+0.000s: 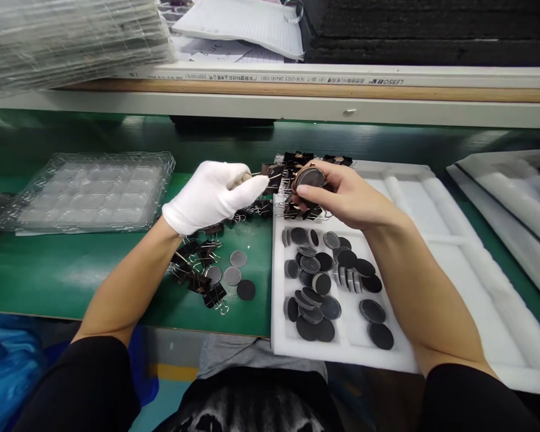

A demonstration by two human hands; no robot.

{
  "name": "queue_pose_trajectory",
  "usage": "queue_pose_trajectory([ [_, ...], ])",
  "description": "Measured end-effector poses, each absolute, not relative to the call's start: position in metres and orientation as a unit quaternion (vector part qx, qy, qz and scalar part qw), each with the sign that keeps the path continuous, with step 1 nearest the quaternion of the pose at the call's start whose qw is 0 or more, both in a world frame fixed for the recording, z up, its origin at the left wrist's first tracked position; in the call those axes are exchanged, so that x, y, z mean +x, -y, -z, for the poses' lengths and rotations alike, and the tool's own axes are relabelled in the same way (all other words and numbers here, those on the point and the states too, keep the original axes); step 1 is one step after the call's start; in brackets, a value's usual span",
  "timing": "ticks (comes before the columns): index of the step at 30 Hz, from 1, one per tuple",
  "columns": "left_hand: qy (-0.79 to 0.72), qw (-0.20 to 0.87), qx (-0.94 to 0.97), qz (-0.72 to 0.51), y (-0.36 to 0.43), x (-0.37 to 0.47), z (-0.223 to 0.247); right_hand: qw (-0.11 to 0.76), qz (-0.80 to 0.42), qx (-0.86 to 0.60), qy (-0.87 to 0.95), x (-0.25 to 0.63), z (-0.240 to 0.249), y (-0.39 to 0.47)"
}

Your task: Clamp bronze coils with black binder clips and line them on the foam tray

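Note:
My left hand [216, 195], in a white glove with bare fingertips, pinches the wire handles of a black binder clip [273, 174]. Beside it on the right, my bare right hand [337, 195] holds a round, dark-faced piece with a copper-coloured rim [309, 178] between thumb and fingers. More black binder clips [200, 282] lie on the green table, near several loose discs [233, 276]. Below my right hand, a white foam tray [348, 353] carries many black and clear-edged discs [321, 284]. Further clips [298, 159] sit at the tray's back left corner, partly hidden by my right hand.
Clear plastic trays [90, 192] are stacked at the left of the table. White foam sheets [517, 186] lean at the right. A shelf edge [252, 107] crosses behind, bearing plastic trays [72, 39], papers [243, 27] and a black stack [432, 30].

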State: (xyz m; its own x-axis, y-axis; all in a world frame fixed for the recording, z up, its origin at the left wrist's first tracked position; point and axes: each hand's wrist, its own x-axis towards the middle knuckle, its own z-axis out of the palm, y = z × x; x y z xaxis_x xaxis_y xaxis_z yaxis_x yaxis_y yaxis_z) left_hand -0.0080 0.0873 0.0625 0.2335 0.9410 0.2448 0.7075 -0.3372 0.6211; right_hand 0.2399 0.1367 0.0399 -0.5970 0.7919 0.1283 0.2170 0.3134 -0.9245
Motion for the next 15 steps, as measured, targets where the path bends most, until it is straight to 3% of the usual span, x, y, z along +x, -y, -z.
queue_pose_trajectory([
  [4,-0.508,0.231,0.776,-0.292,-0.083,-0.004,-0.060,0.288,-0.401,-0.347,0.797,0.237,-0.038,-0.137],
  [11,-0.432,0.212,0.831,-0.278,-0.082,0.003,-0.047,0.137,-0.408,-0.281,0.858,0.240,-0.042,-0.131],
  [15,-0.428,0.241,0.832,-0.258,-0.080,0.004,-0.047,0.117,-0.410,-0.252,0.869,0.242,-0.046,-0.131],
])
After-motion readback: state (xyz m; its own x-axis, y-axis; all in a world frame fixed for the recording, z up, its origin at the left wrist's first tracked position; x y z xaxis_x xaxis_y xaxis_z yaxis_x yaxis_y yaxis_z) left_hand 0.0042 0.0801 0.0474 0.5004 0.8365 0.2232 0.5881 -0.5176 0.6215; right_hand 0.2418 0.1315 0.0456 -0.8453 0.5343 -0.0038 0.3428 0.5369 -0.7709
